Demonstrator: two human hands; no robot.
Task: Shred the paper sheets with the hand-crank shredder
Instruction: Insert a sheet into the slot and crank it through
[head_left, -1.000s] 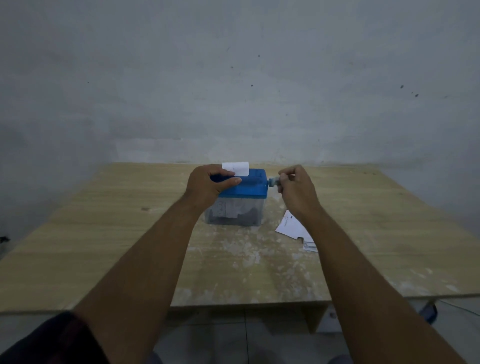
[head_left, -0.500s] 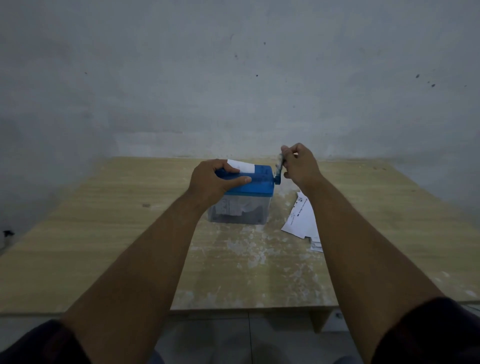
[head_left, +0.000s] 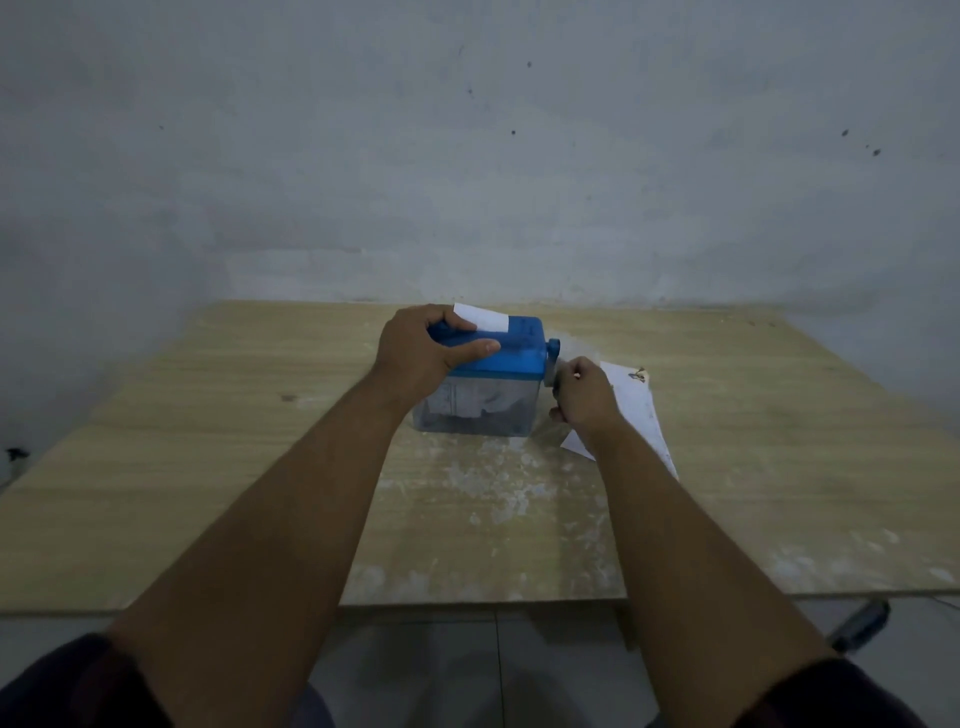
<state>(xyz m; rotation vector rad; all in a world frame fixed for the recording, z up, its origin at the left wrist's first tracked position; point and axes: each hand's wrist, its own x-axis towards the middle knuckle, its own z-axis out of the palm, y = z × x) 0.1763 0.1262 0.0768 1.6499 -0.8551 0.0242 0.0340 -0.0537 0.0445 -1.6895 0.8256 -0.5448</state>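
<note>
Half a turn on, the right hand (head_left: 582, 400), grip closed on the crank (head_left: 552, 353), has swung low (left hand (head_left: 421, 353) clamps the shredder (head_left: 514, 351)), feeding the paper sheet (head_left: 480, 317) down.

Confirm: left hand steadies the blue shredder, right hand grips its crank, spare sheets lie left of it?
No: the head view shows the spare sheets lying right of the shredder, by the right hand on the crank. The rest is correct.
</note>
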